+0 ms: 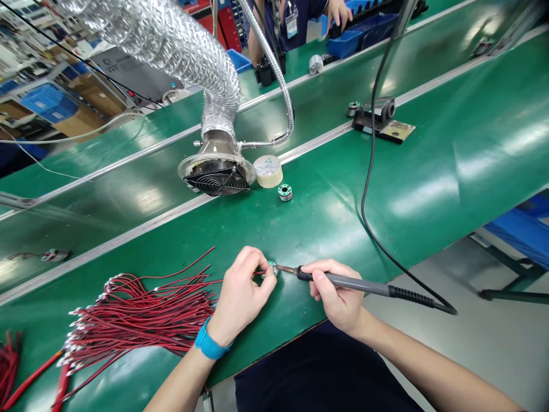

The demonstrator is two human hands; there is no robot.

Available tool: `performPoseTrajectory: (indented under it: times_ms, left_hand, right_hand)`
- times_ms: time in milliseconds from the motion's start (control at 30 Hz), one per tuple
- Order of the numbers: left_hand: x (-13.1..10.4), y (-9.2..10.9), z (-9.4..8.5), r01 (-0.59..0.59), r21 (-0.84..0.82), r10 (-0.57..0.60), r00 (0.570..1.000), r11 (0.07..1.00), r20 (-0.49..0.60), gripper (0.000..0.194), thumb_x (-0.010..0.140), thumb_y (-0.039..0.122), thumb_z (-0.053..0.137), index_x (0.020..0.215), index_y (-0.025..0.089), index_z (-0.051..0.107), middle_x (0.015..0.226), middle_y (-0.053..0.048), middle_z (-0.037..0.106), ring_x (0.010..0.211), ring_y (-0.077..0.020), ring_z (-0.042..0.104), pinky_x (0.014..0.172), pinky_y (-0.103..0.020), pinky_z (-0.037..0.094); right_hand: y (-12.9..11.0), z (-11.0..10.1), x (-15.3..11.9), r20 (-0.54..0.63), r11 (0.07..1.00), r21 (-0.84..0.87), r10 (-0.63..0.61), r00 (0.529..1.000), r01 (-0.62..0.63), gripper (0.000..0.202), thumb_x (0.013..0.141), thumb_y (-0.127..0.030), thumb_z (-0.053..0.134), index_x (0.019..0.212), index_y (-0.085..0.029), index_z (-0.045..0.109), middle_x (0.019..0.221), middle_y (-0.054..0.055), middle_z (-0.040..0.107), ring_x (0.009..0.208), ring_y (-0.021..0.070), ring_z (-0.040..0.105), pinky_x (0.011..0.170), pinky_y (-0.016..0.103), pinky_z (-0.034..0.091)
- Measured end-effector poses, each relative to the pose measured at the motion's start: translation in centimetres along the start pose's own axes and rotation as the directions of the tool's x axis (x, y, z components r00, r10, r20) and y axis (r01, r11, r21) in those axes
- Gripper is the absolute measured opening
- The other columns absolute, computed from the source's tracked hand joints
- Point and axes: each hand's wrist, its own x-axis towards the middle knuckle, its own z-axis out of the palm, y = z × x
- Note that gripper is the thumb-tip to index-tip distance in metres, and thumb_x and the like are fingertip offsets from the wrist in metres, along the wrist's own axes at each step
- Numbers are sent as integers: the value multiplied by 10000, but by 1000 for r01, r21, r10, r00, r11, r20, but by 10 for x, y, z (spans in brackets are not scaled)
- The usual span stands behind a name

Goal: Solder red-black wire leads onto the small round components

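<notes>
My right hand [337, 292] is wrapped round a grey soldering iron [360, 284], its tip pointing left. That tip meets a small round part with a green circuit board [271, 268] on the green bench. Pinched in my left hand [244, 289] is a red wire [259, 273] whose end is at the same part; my fingers partly hide both. A blue wristband [210, 341] circles my left wrist. Left of this hand lies a bundle of red and black wires [146, 315] with white connectors at their far ends.
Above the bench hangs a fume extractor [221, 174] on a silver duct. Beside it stand a tape roll [268, 171] and another round part [285, 192]. An iron stand [381, 120] sits farther right. The iron's black cable [368, 189] loops at right. Across the line, a co-worker's hand [338, 12] shows.
</notes>
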Motion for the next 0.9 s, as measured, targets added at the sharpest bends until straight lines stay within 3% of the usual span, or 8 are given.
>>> performPoseTrajectory:
  times_ms: [200,667,800,867,900]
  left_hand:
    - [0,0,0,-4,13,4,1000,1000,-6,177,948,148,602,809,204,507,915,-13,551,818,-138,539,723,-282,418]
    - [2,2,-1,1,50,-1,1000,999,13,172,952,161,589,813,212,500,913,-9,547,816,-142,548,734,-291,432]
    - [2,2,-2,1,86,-3,1000,996,21,141,972,191,565,849,222,503,927,-11,564,790,-145,576,701,-288,448]
    - [2,1,-4,-23,156,16,999,988,46,52,970,233,594,986,230,545,1006,-22,607,817,-161,615,729,-302,479]
    - [2,0,-5,-47,205,32,997,978,77,138,965,261,621,1083,235,554,1060,-30,628,840,-174,639,745,-313,495]
  right_hand:
    - [3,1,-5,-85,997,63,58,995,-53,184,1030,-192,572,1001,-229,750,571,-52,616,468,109,591,489,231,470]
    - [5,1,-2,-103,991,66,122,987,-116,183,1067,-251,561,1078,-229,743,654,-40,647,489,100,587,518,237,498]
    - [7,-6,26,-51,992,-23,126,991,-128,199,1070,-311,573,1161,-242,735,826,-6,712,581,109,643,629,261,564]
    - [10,-12,51,-18,988,-100,121,993,-122,239,1067,-345,575,1236,-251,717,958,20,736,653,123,677,666,269,578]
    - [13,-16,66,-5,984,-148,102,995,-102,265,1066,-354,572,1273,-255,702,1031,34,739,705,134,695,695,275,584]
